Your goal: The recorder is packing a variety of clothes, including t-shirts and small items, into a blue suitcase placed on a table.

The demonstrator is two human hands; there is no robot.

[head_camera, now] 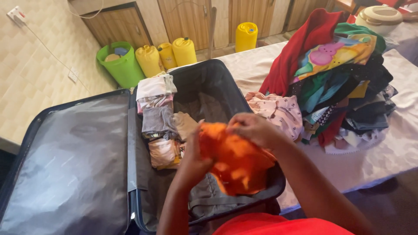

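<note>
Suitcase (pixel 244 104) lies open at the left end of the table (pixel 392 152), its grey-lined lid (pixel 65 165) folded flat past the table's left edge. Packing looks partly done, as a judgement: a short row of folded clothes (pixel 159 119) already sits against the hinge side of the case, white piece at the far end, striped grey one next, pale printed one nearest. Rest of the case floor shows dark lining, unfilled.

Left hand (pixel 193 159) grips the near-left part of an orange garment (pixel 235 163), fingers closed into the cloth. Right hand (pixel 254 128) holds its upper far edge, fingers curled over and pinching the fabric. Garment is bunched and blurred, held up over the near right corner of the suitcase, not yet laid in. No clear front or neck can be told. Its long axis, as far as the bundle shows, runs from the upper left by the hands down to the lower right toward the case's near rim.

Right of the hands, a pink patterned piece (pixel 278 111) lies just beside the suitcase wall. Farther right, a tall heap of unsorted clothes (pixel 344 82) sits toward the far right of the table, red cloth on its far-left slope. Much looks left to pack.
</note>
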